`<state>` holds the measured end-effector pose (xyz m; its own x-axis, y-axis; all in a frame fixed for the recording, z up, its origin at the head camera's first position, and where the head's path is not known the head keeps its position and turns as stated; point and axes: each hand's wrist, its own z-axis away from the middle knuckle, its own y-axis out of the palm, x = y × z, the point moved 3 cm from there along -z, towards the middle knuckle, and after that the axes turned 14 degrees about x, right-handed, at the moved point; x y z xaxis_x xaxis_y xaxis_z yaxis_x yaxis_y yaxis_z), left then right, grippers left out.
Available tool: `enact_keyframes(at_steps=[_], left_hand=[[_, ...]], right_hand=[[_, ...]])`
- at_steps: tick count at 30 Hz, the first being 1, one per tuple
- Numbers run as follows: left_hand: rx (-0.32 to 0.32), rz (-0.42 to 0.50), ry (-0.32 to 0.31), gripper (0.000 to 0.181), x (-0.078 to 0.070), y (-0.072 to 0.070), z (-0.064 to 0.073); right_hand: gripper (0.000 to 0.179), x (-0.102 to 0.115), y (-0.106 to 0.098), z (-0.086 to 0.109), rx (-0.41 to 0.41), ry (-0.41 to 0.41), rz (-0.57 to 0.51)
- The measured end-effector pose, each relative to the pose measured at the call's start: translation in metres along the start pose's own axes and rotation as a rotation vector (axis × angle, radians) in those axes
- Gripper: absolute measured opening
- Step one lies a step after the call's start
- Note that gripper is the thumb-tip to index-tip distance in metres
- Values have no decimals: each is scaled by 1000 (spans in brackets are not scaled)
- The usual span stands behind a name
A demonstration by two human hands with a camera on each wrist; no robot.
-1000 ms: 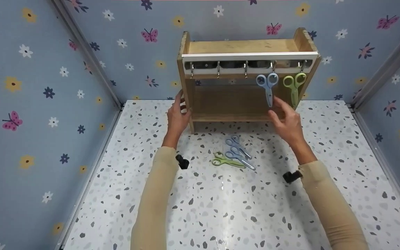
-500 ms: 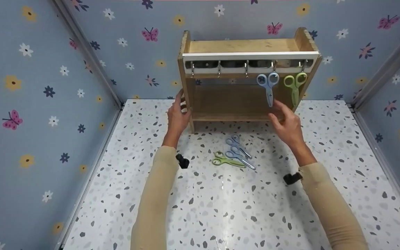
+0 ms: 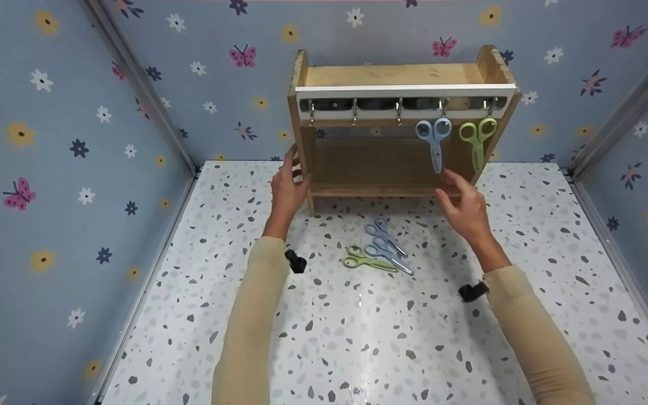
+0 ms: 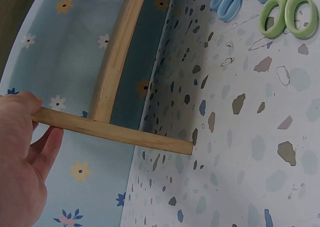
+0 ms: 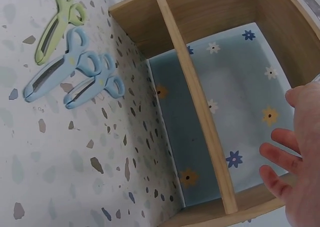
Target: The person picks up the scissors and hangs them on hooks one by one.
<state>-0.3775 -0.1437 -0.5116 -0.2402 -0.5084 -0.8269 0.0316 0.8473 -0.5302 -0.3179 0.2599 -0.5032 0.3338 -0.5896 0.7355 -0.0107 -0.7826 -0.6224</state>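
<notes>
A wooden shelf rack (image 3: pixel 391 190) stands at the back with a row of metal hooks along its front. My left hand (image 3: pixel 289 188) grips the rack's left side panel (image 4: pixel 115 132), thumb on one face and fingers on the other. Blue scissors (image 3: pixel 436 146) hang by a handle loop from a hook on the right. Green scissors (image 3: pixel 477 147) hang on the rightmost hook. Just under the blue scissors' tip is my right hand (image 3: pixel 466 208), its fingers apart and loosely bent, holding nothing. The right wrist view shows those fingers (image 5: pixel 280 158) in front of the rack's opening.
On the speckled table (image 3: pixel 335 337), in front of the rack, lie two more blue scissors (image 5: pixel 57 69) and one green pair (image 5: pixel 54 27) close together. Flower-patterned walls (image 3: pixel 104 112) stand behind and at both sides.
My right hand has dropped slightly, away from the tip of the hanging blue scissors. The left hand stays on the side panel.
</notes>
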Motion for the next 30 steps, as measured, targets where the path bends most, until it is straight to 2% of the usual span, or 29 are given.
enact_keyframes(at_steps=[14, 30], left_hand=[[-2, 5, 5, 77, 1, 0, -1], [6, 17, -6, 76, -1, 0, 0]], right_hand=[[50, -9, 7, 4, -3, 0, 16], [51, -10, 16, 0, 84, 98, 97]])
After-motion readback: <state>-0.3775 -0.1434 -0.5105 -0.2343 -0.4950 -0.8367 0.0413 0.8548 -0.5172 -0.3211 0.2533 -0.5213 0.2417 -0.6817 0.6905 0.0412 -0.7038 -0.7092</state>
